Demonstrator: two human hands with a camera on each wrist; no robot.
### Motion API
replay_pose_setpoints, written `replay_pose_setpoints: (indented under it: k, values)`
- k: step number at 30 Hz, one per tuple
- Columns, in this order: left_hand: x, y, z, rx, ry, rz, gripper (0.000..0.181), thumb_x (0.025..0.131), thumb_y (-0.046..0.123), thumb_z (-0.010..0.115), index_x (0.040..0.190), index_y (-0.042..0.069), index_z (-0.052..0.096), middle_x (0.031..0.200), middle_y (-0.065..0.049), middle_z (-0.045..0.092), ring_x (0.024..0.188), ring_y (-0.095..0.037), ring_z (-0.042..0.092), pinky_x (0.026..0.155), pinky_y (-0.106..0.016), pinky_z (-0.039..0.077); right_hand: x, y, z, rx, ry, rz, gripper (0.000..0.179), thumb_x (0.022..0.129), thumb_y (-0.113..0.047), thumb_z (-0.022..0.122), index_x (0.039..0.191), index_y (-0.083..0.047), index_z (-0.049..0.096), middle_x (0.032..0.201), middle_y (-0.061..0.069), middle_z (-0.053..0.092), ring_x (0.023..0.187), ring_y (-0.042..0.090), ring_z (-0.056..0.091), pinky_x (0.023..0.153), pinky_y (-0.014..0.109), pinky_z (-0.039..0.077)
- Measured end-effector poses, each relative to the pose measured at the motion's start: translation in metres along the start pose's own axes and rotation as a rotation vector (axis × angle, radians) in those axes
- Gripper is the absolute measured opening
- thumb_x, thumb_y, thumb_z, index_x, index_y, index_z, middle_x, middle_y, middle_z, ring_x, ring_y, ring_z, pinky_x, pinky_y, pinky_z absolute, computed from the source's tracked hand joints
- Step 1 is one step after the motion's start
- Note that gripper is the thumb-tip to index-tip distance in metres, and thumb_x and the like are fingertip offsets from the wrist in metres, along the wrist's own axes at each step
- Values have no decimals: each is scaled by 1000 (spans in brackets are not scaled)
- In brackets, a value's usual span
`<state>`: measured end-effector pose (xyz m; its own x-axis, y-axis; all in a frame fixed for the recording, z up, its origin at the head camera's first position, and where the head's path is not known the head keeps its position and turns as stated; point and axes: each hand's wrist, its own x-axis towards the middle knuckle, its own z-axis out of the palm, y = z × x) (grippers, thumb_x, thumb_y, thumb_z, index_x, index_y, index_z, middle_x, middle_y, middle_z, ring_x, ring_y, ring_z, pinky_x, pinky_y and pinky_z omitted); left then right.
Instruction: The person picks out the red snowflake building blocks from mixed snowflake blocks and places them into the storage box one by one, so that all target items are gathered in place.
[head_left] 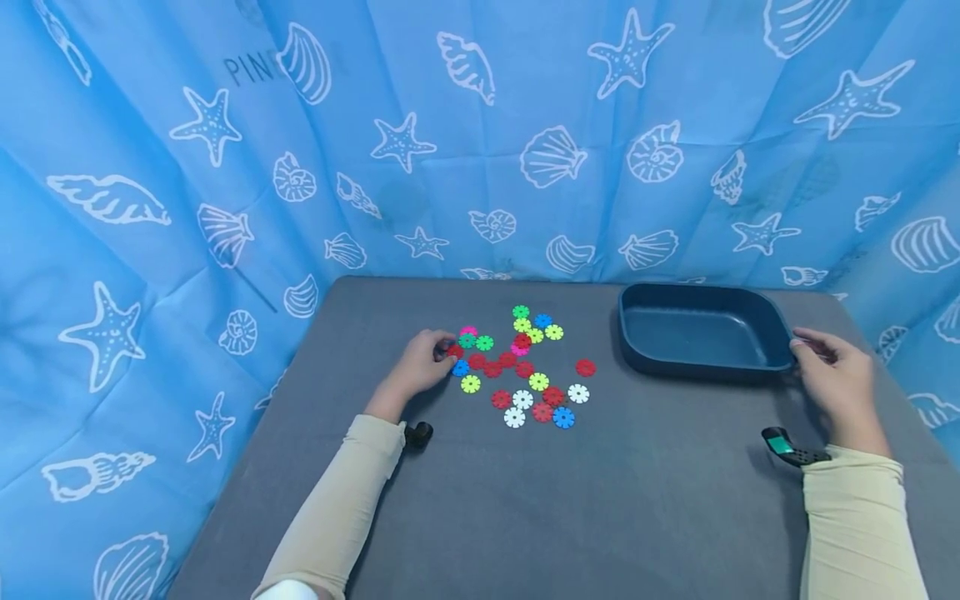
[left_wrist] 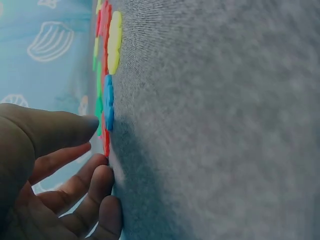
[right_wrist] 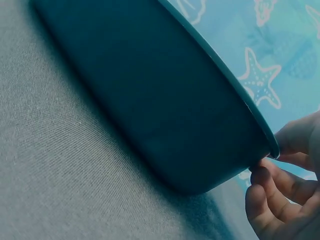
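Beside the left end of a spread of notched plastic discs on the table, my left hand (head_left: 422, 364) has its thumb and fingertips around a red disc (head_left: 454, 351). In the left wrist view the thumb and fingers stand apart, with fingertips low at the cloth and the red disc's edge (left_wrist: 106, 145) between them. A blue disc (left_wrist: 109, 102) lies by the thumb. My right hand (head_left: 838, 385) pinches the right rim of a dark blue rectangular tub (head_left: 705, 371); in the right wrist view, fingers curl beneath the rim and the thumb is above.
Red, white, yellow, green, pink and blue discs lie mid-table, some overlapping, such as a white disc (head_left: 578, 393) and a lone red disc (head_left: 586, 367). Grey cloth covers the table (head_left: 570, 517). Behind hangs a blue curtain (head_left: 480, 125) with shell prints.
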<state>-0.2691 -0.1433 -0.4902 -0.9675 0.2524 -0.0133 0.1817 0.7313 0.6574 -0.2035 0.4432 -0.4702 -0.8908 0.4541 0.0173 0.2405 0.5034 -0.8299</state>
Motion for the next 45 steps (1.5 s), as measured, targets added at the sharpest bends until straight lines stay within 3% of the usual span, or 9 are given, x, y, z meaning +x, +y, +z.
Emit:
replay_pose_setpoints:
  k: [10, 14, 24, 30, 34, 40, 45]
  values:
    - [1, 2, 3, 17, -5, -54, 38, 102, 14, 71, 138, 2, 68, 123, -16, 61, 103, -27, 58, 93, -44, 56, 3, -4, 2, 153, -2, 143, 48, 109, -23, 55, 155, -8, 54, 93, -28, 55, 76, -7, 58, 64, 12, 53]
    - [0, 4, 3, -6, 10, -63, 35, 100, 13, 72, 133, 3, 69, 121, -15, 61, 102, -26, 58, 92, -45, 55, 2, -3, 1, 161, -11, 175, 48, 109, -25, 55, 155, -11, 55, 96, -25, 55, 80, -4, 58, 65, 13, 54]
    - [-4, 1, 1, -121, 78, -35, 13, 100, 8, 71, 113, 7, 74, 99, -9, 66, 83, -22, 59, 78, -37, 53, -1, -3, 0, 201, -18, 169, 46, 109, -25, 56, 153, -14, 57, 99, -24, 57, 83, -3, 57, 65, 13, 54]
    - [-6, 5, 1, -190, 112, -29, 12, 101, 9, 71, 112, 7, 75, 101, -10, 68, 82, -23, 63, 77, -37, 56, -3, -5, -3, 359, -45, 204, 47, 108, -23, 60, 153, -15, 58, 104, -16, 57, 84, 0, 58, 63, 14, 55]
    - [-4, 15, 4, -222, 126, -21, 13, 101, 11, 72, 113, 7, 75, 103, -10, 70, 84, -23, 67, 78, -38, 59, -4, -3, -3, 457, -57, 200, 38, 106, -21, 64, 144, -19, 67, 102, -15, 61, 78, 1, 61, 62, 16, 56]
    - [3, 42, 15, -277, 96, 1, 13, 101, 14, 71, 113, 10, 76, 106, -9, 71, 86, -22, 69, 76, -37, 60, -7, 0, -1, 519, -89, 155, 17, 105, -17, 66, 116, -25, 75, 91, -15, 68, 71, 3, 65, 60, 18, 57]
    - [9, 70, 27, -366, 44, 52, 18, 101, 14, 70, 116, 6, 76, 107, -8, 70, 82, -24, 68, 69, -32, 57, -9, 0, -1, 533, -128, 133, 16, 105, -16, 67, 113, -26, 75, 91, -16, 70, 73, 2, 66, 61, 19, 58]
